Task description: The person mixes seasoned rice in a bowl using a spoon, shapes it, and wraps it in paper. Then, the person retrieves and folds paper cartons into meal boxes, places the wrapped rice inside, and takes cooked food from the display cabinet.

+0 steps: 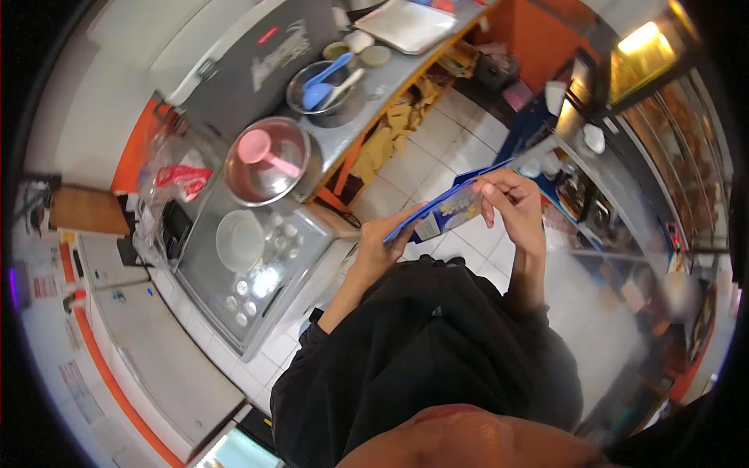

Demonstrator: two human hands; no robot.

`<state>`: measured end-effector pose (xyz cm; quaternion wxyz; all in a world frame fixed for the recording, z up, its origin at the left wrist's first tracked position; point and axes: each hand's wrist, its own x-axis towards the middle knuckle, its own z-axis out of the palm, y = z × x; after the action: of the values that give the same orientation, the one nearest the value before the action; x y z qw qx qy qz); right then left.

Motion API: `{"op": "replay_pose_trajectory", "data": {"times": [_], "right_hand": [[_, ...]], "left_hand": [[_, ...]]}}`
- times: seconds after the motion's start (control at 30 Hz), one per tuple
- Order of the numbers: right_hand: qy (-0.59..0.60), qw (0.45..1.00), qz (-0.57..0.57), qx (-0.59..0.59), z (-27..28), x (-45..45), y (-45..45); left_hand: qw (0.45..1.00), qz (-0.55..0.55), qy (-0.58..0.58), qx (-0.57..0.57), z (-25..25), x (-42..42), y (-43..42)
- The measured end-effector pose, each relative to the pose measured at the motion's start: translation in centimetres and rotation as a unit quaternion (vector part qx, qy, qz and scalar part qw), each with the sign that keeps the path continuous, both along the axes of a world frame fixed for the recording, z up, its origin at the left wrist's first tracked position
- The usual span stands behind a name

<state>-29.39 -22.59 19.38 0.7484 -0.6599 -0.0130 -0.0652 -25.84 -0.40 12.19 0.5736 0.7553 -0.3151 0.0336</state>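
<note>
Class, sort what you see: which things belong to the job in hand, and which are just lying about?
Seemingly part of the job:
blue packet
left hand, holding it
right hand, at its end

Apparently just lying about:
pink scoop, in a steel bowl
blue spoon
white tub
metal tray

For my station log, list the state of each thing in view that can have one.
Blue packet: held up; sealed or open unclear
Left hand: closed on the packet
Right hand: fingers bent at the packet; grip unclear
Large steel bowl: uncovered
Pink dipper: lying in the large bowl
Plastic bag: crumpled
Metal tray: lying flat
Yellow light: lit
</note>
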Motion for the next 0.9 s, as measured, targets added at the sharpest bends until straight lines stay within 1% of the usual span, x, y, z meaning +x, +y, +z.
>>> {"op": "replay_pose_trajectory", "data": {"times": [0.03,0.07,0.1,0.13,0.17,0.2,0.23,0.27,0.3,0.33,0.37,0.4,0.43,0.5,0.53,0.6,0.67,0.7,0.73,0.77,0.8,0.83,0.87,0.9], "right_hand": [[0.017,0.999,-0.012,-0.025,0.3,0.7,1.6],[0.007,1.000,0.008,-0.025,0.4,1.5,3.0],[0.032,0.999,-0.018,0.001,0.4,2.4,3.8],[0.050,0.998,-0.041,0.027,0.5,3.6,4.5],[0.053,0.994,-0.058,0.075,-0.2,4.8,4.5],[0.057,0.988,-0.071,0.124,-1.3,6.2,4.6],[0.060,0.985,-0.081,0.142,-2.2,7.3,5.6],[0.068,0.981,-0.091,0.158,-3.0,8.3,6.6],[0.066,0.980,-0.088,0.168,-3.5,9.0,7.5],[0.067,0.978,-0.088,0.177,-4.0,9.8,8.6],[0.054,0.980,-0.066,0.181,-4.4,10.5,9.5],[0.041,0.975,-0.076,0.206,-4.8,11.1,10.2],[0.031,0.969,-0.088,0.229,-5.0,11.4,10.7],[0.043,0.970,-0.067,0.228,-5.0,12.1,11.4],[0.060,0.970,-0.060,0.227,-4.9,12.6,11.8],[0.065,0.968,-0.031,0.239,-5.2,13.6,12.4],[0.082,0.966,-0.005,0.246,-5.3,14.6,12.9],[0.028,0.982,0.028,0.185,-5.2,15.0,13.0],[0.027,0.983,0.040,0.179,-5.0,15.7,12.8],[0.018,0.984,0.075,0.162,-4.8,16.7,12.7],[0.016,0.983,0.109,0.145,-4.8,17.1,12.4],[0.048,0.970,0.136,0.194,-5.5,18.0,12.0],[0.054,0.969,0.150,0.189,-6.1,19.0,12.2],[0.112,0.917,0.188,0.332,-6.8,19.8,12.2]], "left_hand": [[1.000,0.012,0.024,0.007,-0.6,0.2,1.2],[0.999,0.026,0.043,0.015,-1.0,0.6,2.4],[0.998,0.026,0.049,0.017,-1.1,0.9,3.7],[0.996,0.023,0.088,0.019,-1.3,1.1,5.0],[0.995,0.020,0.096,0.025,-1.4,1.4,6.3],[0.997,0.014,0.073,0.018,-1.2,1.6,7.4],[0.999,0.035,0.035,-0.010,-0.8,2.0,7.8],[0.997,0.042,0.055,-0.015,-1.3,2.0,8.7],[0.998,0.057,0.032,-0.023,-1.6,2.4,9.4],[0.996,0.070,0.058,0.005,-1.9,2.5,10.1],[0.994,0.082,0.073,0.012,-1.8,2.6,11.0],[0.991,0.091,0.093,0.016,-1.5,2.6,11.5],[0.991,0.105,0.083,0.012,-1.4,2.3,12.1],[0.983,0.109,0.146,-0.029,-1.4,2.2,12.6],[0.983,0.118,0.138,-0.034,-1.9,2.3,12.5],[0.961,0.162,0.145,-0.170,-1.9,2.7,12.3],[0.961,0.169,0.143,-0.164,-1.6,2.9,13.5],[0.958,0.177,0.196,-0.112,-1.8,2.9,13.9],[0.948,0.185,0.250,-0.061,-2.1,2.8,14.0],[0.945,0.203,0.252,-0.044,-2.6,2.8,13.8],[0.941,0.214,0.255,-0.052,-1.4,2.7,13.5],[0.948,0.218,0.226,-0.054,0.2,2.6,13.3],[0.954,0.222,0.195,-0.055,1.2,2.6,13.0],[0.964,0.245,0.063,-0.084,0.4,3.1,12.4]]}}
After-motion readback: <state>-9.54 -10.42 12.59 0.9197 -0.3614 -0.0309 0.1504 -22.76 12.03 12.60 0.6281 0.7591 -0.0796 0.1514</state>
